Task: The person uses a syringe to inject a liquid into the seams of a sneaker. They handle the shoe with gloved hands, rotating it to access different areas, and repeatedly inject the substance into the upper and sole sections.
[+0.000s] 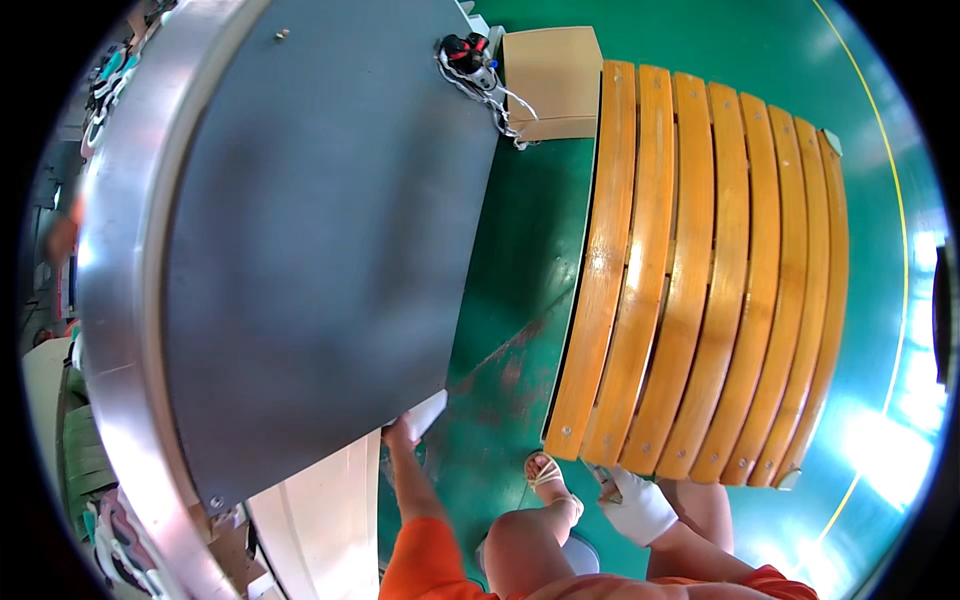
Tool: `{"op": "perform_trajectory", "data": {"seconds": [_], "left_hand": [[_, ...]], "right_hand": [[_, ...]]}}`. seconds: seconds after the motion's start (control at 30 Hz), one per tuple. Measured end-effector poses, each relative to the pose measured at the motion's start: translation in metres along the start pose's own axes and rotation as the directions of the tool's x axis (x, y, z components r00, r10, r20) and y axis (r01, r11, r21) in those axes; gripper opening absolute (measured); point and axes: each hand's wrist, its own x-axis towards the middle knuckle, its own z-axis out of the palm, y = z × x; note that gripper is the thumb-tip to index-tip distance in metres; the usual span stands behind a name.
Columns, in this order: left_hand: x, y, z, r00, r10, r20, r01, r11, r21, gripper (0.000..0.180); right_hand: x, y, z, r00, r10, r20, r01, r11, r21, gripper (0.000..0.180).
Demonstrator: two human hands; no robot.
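My left hand (399, 432) is at the near right corner of the grey-topped table (320, 230), its fingers mostly hidden by the table edge. Beside it, a flat white piece (428, 414) sticks out past the corner; I cannot tell if the hand holds it. My right hand (638, 510) wears a white glove that leaves some fingertips bare. It is curled at the near end of a low rack of varnished wooden slats (730, 290), with its fingers partly under the slats and gripping that end.
A cardboard box (552, 80) stands beyond the rack. At the table's far right corner is a bundle of white cords with a black-and-red fitting (466, 55). A metal rim (135, 300) curves along the table's left side. A cream panel (325, 520) lies below the table's near edge.
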Motion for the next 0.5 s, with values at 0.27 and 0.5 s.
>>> {"op": "perform_trajectory", "data": {"seconds": [0.27,0.5], "left_hand": [[-0.191,-0.026,-0.151,0.814,0.312,0.490,-0.509,0.789,0.343,0.085],[-0.414,0.105,-0.396,0.524,0.682,0.510,-0.833,0.534,0.144,0.079]], "right_hand": [[-0.078,-0.048,-0.040,0.956,0.188,0.226,-0.184,0.982,-0.040,0.055],[-0.169,-0.172,-0.160,0.977,-0.006,0.212,0.056,0.972,-0.230,0.049]]}}
